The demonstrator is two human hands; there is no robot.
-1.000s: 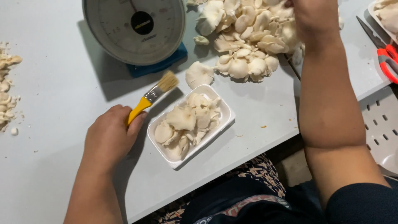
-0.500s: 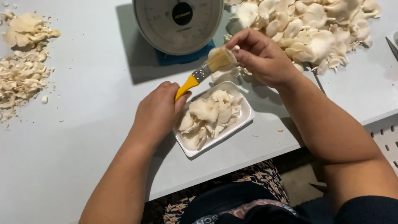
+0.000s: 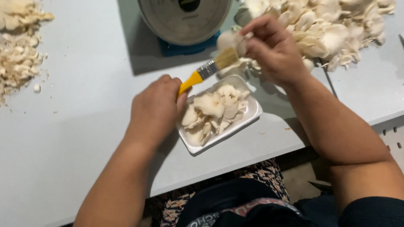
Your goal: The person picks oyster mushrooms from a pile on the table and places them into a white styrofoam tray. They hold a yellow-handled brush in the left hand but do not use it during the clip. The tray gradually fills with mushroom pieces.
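The head view looks down on a pale counter. The left hand is curled tight around the yellow handle of a brush. The right hand pinches a white mushroom in its fingertips, right at the bristles. It looks like the mushroom is being brushed clean. A good next move would be a gentle one, because mushrooms break easily. A white tray with mushrooms in it sits just near the hands. A big mushroom pile lies far right, and a scale stands far in the middle. Scraps lie far left. The near counter edge is close to the tray. There is open room to the left.
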